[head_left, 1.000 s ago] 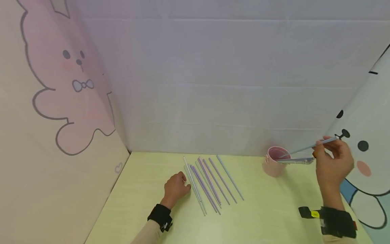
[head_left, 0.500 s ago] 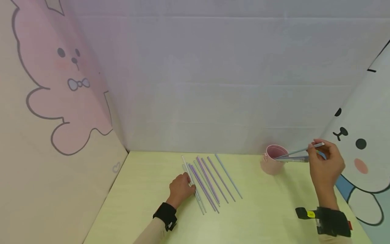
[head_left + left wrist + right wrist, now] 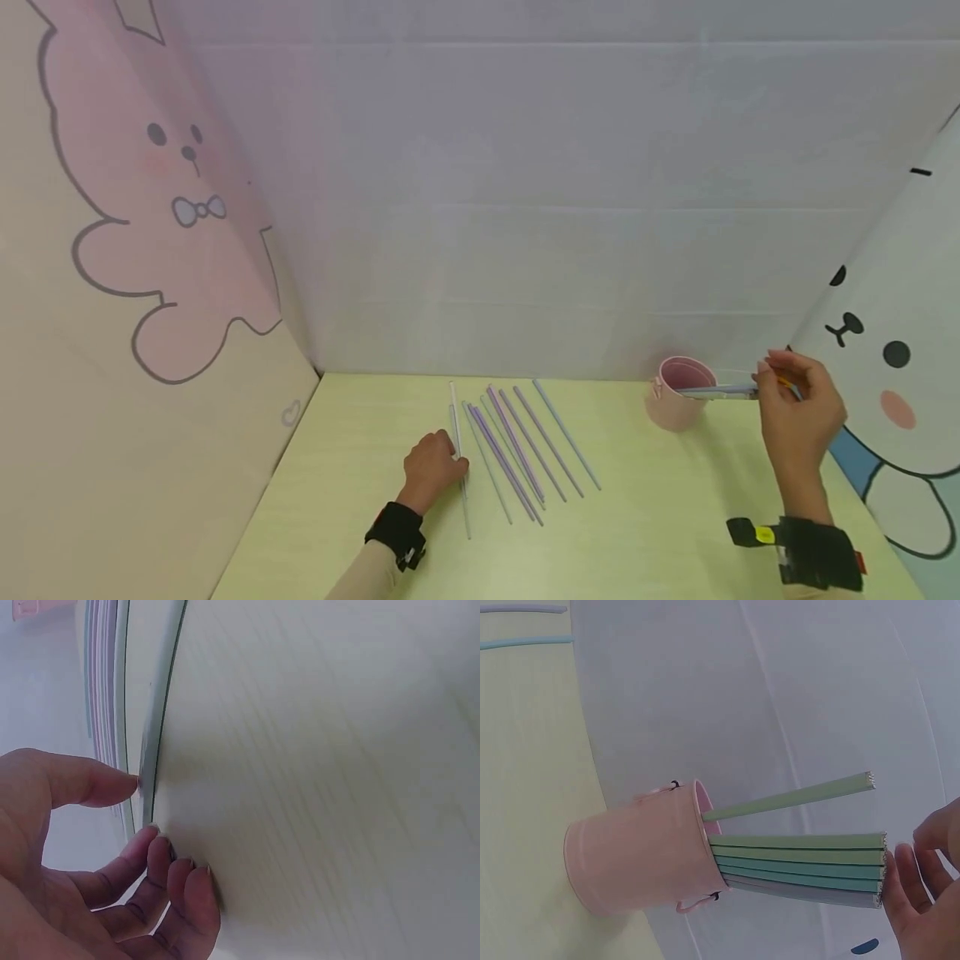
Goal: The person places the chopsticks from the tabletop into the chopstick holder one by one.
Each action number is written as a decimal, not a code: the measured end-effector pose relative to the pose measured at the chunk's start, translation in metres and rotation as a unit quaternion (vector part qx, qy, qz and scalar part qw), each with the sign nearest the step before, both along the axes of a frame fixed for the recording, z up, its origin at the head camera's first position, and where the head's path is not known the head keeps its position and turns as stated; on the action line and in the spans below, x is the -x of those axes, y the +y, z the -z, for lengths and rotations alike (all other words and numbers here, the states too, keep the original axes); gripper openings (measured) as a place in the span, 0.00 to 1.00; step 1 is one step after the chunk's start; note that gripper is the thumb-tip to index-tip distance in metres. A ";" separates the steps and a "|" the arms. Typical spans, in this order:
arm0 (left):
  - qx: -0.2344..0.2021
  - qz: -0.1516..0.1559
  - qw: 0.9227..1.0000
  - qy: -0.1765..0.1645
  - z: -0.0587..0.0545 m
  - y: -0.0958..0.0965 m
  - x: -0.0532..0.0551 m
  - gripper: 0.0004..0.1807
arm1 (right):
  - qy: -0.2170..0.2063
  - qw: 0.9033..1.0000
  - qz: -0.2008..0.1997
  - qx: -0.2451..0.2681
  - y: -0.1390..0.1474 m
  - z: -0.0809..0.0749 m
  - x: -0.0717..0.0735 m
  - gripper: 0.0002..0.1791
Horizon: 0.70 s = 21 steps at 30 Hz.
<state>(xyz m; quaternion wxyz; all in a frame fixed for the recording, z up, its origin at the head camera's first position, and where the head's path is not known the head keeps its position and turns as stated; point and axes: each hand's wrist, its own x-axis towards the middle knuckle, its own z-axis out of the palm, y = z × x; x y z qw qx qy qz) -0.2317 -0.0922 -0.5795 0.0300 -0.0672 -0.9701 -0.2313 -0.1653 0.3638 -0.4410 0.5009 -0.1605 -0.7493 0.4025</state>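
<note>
The left hand (image 3: 433,469) has shifted left, swinging a pale stick (image 3: 152,735) clear of the row of sticks (image 3: 516,442); thumb and index finger pinch it, probably to single it out. The pink bucket (image 3: 637,855) props up more leaning sticks (image 3: 802,859); the right hand (image 3: 801,412) is raised beside their ends, fingers loosely bent, nothing visible between them.
</note>
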 end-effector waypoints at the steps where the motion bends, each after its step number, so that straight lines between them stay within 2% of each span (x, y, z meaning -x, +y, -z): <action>1: -0.002 -0.002 1.000 -0.001 0.001 -0.001 0.000 0.12 | 0.000 1.000 0.000 -0.001 0.000 0.000 0.000 0.14; 7: -0.011 -0.006 1.000 0.004 0.003 -0.006 0.000 0.12 | 0.014 1.000 0.002 -0.015 0.000 0.000 -0.001 0.14; 14: 0.002 -0.012 1.000 -0.002 -0.001 -0.006 0.000 0.10 | 0.014 1.000 0.003 -0.007 -0.014 -0.009 -0.003 0.13; 17: 0.007 -0.013 1.000 -0.006 -0.004 -0.007 0.000 0.10 | 0.016 1.000 -0.012 -0.013 -0.022 -0.011 -0.003 0.13; 21: 0.018 -0.019 0.999 -0.021 -0.008 -0.010 -0.001 0.11 | 0.032 0.998 -0.053 -0.016 -0.032 -0.009 -0.001 0.14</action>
